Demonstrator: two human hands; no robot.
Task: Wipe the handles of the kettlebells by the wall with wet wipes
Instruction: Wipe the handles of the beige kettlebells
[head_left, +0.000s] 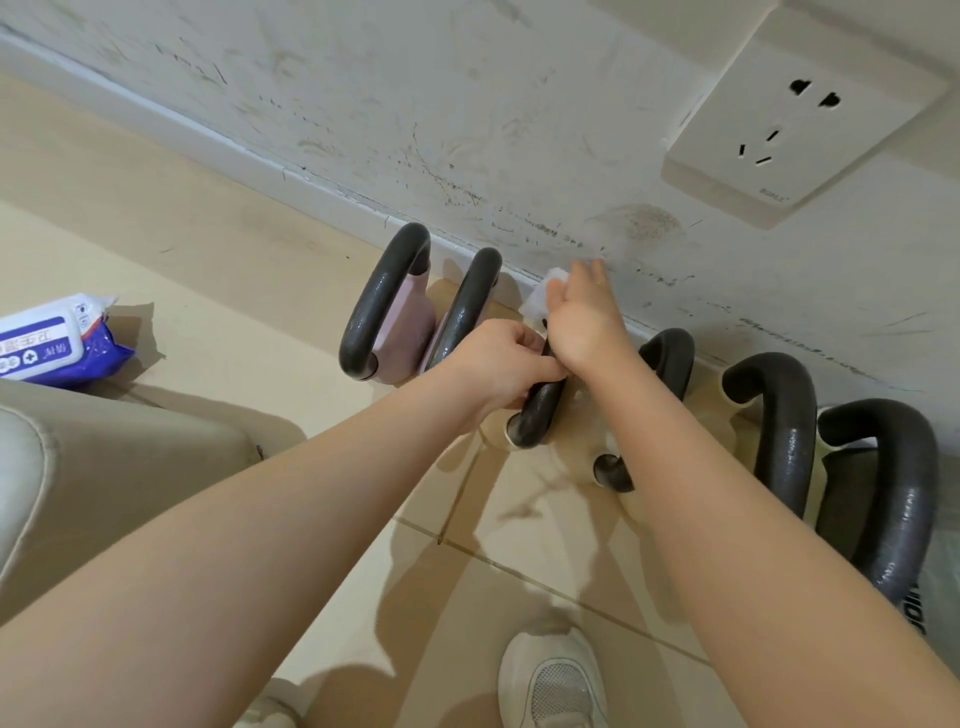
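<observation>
Left grip (498, 364) clasping curved matte-black handle (540, 410), right grip (582, 317) pressing crumpled white wipe (543, 296)

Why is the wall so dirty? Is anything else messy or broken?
The wall above the kettlebells is covered in dark scuffs and scratches, with a brownish smudge below the socket. Nothing looks broken or spilled.
</observation>
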